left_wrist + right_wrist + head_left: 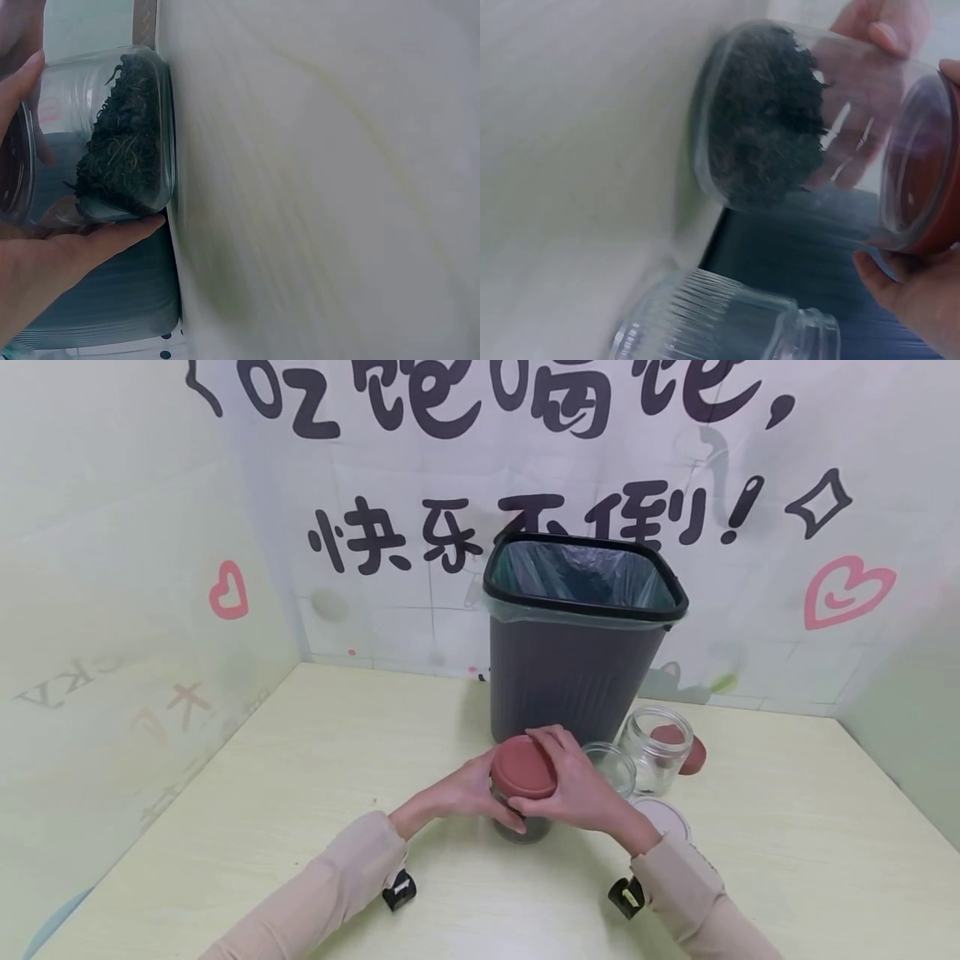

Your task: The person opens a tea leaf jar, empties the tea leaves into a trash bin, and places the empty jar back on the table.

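A clear glass jar (71, 90) stands on the table in front of me, its lower part filled with dark, dried, curly leaves (124, 146). A reddish-brown lid (525, 766) sits on its mouth. My left hand (467, 792) holds the jar's side, with thumb and fingers around the glass. From the right, my right hand (581, 789) grips the lid's rim, fingers at the far edge and thumb at the near edge. In the right wrist view the lid (946, 187) lies against the jar's mouth; whether it is tight I cannot tell.
Behind the jar stands a dark bin (566, 681) with a plastic liner. To the right are an open glass jar (637, 772), a second glass jar (618, 777), a reddish lid (694, 756) and a pale round lid (663, 814). A printed wall covering (390, 635) closes off the back.
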Tool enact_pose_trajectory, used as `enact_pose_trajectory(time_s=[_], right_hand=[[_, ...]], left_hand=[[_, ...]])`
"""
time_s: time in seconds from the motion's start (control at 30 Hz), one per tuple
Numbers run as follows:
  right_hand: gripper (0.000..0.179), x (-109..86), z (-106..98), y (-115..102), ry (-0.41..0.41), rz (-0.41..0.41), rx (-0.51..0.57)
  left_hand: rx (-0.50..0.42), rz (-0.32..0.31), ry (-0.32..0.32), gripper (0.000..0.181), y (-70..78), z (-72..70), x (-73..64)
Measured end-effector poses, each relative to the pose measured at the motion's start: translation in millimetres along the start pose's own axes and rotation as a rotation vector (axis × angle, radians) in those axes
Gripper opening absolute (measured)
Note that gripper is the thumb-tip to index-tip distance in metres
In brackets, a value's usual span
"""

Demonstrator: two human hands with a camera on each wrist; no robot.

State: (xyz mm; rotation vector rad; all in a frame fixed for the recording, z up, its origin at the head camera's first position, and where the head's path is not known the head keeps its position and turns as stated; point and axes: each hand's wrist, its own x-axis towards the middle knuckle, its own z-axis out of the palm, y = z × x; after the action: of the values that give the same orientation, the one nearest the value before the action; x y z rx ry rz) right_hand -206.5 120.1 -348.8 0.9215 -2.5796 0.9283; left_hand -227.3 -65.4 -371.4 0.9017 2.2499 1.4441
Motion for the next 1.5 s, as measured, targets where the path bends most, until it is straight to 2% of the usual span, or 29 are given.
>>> enact_pose_trajectory(time_s=[0.27, 0.37, 0.43, 0.63, 0.8, 1.0, 1.1, 1.37, 1.43, 1.5], right_hand=[[0.079, 0.8, -10, 0, -0.137, -0.042, 0.022], [0.083, -0.4, -12, -3, -0.146, -0.032, 0.029], [0.087, -1.5, -10, -6, -0.114, -0.002, 0.001], [0.098, -4.0, 2, -11, 0.074, 0.075, -0.169], [0.088, -4.4, 8, -12, 0.111, 0.074, -0.207], [0.080, -1.9, 2, -8, 0.053, 0.004, -0.139], [0.080, 0.5, -4, -5, -0.009, -0.025, -0.093], [0.083, 3.1, -15, -5, -0.200, -0.034, -0.008], [0.086, 3.1, -14, -7, -0.202, -0.025, -0.021], [0.090, 2.6, -11, -9, -0.163, -0.008, -0.062]], left_hand=[[0.005, 0.004, -0.012, 0.091, 2.7, -1.9, -0.8], [0.004, 0.003, -0.012, 0.091, 1.9, -1.8, -0.3], [-0.006, 0.004, -0.014, 0.092, 1.5, -1.7, -0.2], [-0.035, 0.007, -0.026, 0.091, 1.5, -1.9, -1.0], [-0.036, 0.007, -0.029, 0.091, 2.0, -1.5, -0.9], [-0.031, 0.001, -0.034, 0.092, 2.6, -1.5, -0.1], [-0.024, 0.002, -0.033, 0.093, 2.6, -1.7, 0.1], [-0.001, -0.012, -0.033, 0.095, 1.8, -2.1, 0.1], [-0.002, -0.006, -0.036, 0.094, 1.4, -2.5, -0.3], [-0.002, -0.003, -0.039, 0.094, 1.0, -2.8, -0.6]])
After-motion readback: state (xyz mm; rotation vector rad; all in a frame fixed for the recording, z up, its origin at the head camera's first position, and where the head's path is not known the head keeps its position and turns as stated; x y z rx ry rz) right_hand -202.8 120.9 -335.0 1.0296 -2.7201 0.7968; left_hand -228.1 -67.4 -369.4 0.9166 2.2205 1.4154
